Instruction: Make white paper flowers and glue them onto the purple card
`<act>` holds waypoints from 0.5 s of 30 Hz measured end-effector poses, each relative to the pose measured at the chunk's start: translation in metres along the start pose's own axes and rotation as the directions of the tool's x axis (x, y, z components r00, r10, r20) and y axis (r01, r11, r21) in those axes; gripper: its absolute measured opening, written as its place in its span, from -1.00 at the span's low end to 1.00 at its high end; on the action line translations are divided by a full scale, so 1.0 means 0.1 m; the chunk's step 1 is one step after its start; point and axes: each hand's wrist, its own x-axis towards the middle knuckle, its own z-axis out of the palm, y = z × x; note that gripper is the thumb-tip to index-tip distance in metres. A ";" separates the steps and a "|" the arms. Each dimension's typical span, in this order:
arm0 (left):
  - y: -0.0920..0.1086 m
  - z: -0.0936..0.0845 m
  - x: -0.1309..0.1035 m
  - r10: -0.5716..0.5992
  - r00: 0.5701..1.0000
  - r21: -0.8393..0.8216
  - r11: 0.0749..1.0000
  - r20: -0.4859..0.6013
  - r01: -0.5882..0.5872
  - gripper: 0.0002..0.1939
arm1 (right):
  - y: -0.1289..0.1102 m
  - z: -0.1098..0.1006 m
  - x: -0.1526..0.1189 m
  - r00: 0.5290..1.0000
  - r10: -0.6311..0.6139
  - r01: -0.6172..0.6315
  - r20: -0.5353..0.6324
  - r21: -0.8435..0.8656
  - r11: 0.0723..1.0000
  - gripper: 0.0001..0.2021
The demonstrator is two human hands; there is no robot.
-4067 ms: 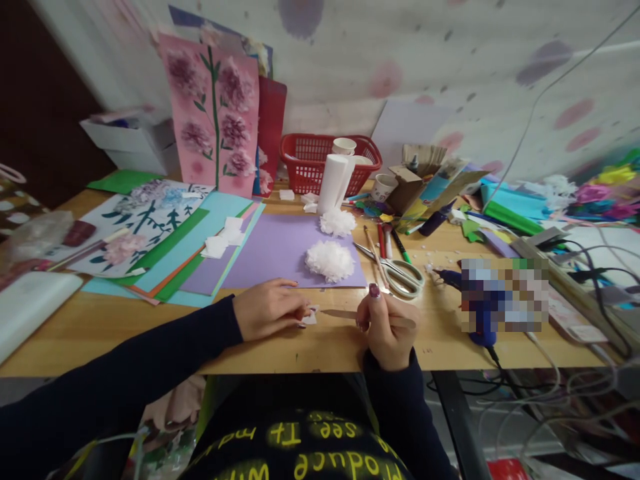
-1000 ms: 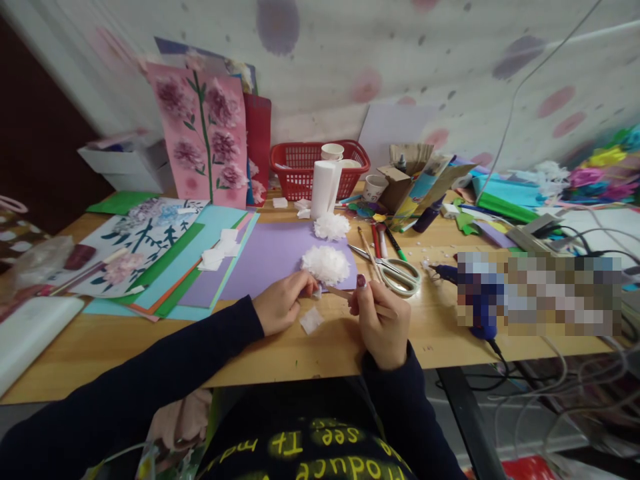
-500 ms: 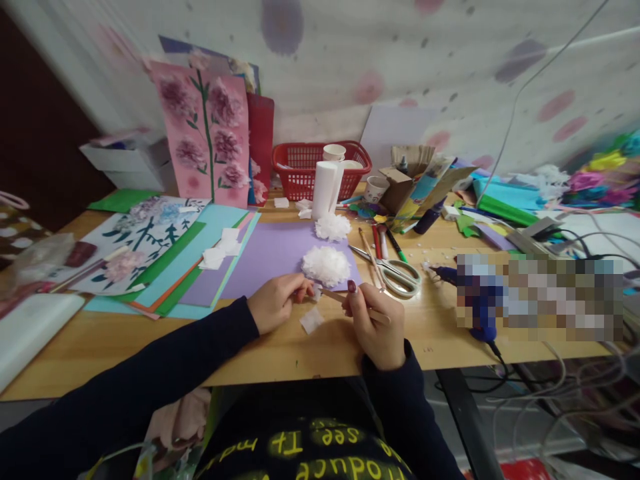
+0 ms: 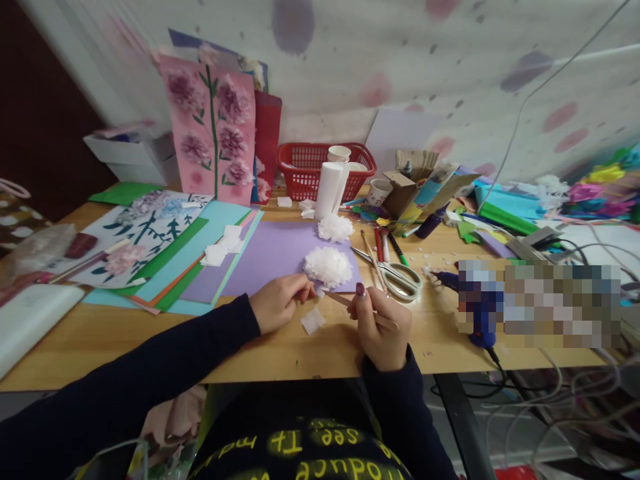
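Observation:
My left hand [image 4: 281,303] is closed in a pinch at the lower edge of the purple sheet [image 4: 280,250]. A small piece of white tissue paper [image 4: 320,291] shows at its fingertips. My right hand [image 4: 384,330] is wrapped round a thin wooden stick [image 4: 339,299], whose tip points left, close to that tissue piece. Just beyond my hands, a fluffy white paper flower [image 4: 329,267] lies on the purple sheet, with a smaller white paper flower [image 4: 335,228] behind it. A loose tissue square [image 4: 313,321] rests on the wood below my left fingers.
Scissors [image 4: 400,280], a brush and pens lie right of the flowers. Farther right is a blue glue gun [image 4: 483,307] with a cable. Coloured sheets [image 4: 170,267] and tissue squares [image 4: 225,247] cover the left. A white roll [image 4: 329,190] and red basket [image 4: 305,160] stand behind.
My right hand has shifted slightly right, and the stick's tip has drawn back a little from my left fingertips. The left hand keeps its pinch. The view has moved slightly.

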 end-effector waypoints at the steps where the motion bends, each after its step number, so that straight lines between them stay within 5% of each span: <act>1: 0.00 0.00 0.00 0.000 1.000 -0.001 1.000 0.000 0.000 -0.65 | 0.00 0.00 0.00 1.000 0.004 -0.004 0.012 0.000 1.000 -0.63; 15: 0.02 0.00 0.00 -0.007 1.000 -0.050 0.999 0.000 0.007 -0.67 | 0.02 0.07 0.03 0.994 -0.066 0.075 0.090 -0.102 0.992 -0.68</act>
